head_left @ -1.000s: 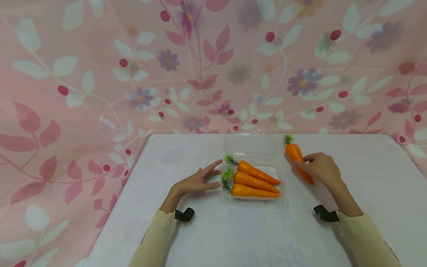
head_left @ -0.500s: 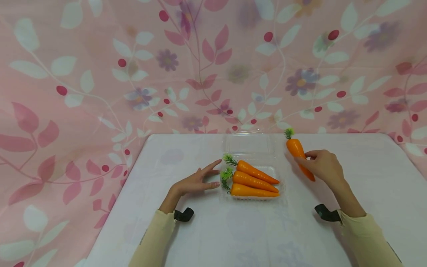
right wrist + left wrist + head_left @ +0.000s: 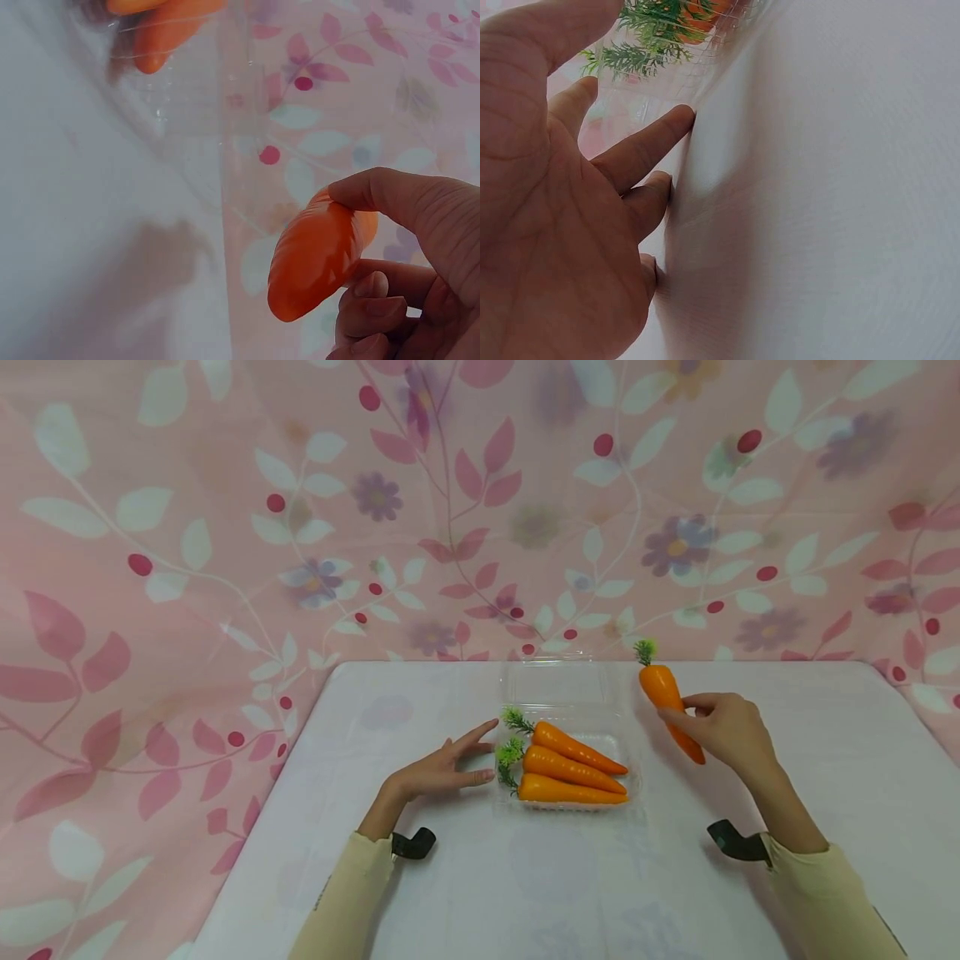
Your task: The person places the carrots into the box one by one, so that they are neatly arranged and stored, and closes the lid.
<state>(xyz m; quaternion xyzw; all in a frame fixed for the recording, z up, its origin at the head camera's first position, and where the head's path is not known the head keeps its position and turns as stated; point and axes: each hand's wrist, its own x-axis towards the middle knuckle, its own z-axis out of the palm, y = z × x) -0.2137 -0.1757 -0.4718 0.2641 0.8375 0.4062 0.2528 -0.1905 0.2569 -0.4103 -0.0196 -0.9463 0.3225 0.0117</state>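
While the right hand point(image 3: 733, 735) has a loose carrot point(image 3: 660, 685) pinched around the middle, leafy top point(image 3: 644, 651) pointing away from the person and tip pointing back, the left hand point(image 3: 435, 772) is at the left side of the clear box point(image 3: 570, 807). Right fingers are clamped on that carrot, thumb along one side, and it looks lifted off the table point(image 3: 450, 893), off to the right of the box and apart from it. Left fingers are spread apart, tips resting on the table; can't tell if any actually touch the box. For a tidy fit with the others, I'd keep the pinch snug (shiny skin, probably slick), turn the greens to the left, then come in from above and lay it gently along the back, where some bare bottom shows. Shoving it in sideways could catch the rim, imo. I'd also brace the box with the left hand, since thin plastic probably skids easily. Okay, head count: three carrots point(image 3: 566, 767) in the box plus the one held makes four, each with one green top, and there's one box, one lid point(image 3: 558, 683) lying back behind it, two hands and two black wrist gadgets point(image 3: 737, 841).
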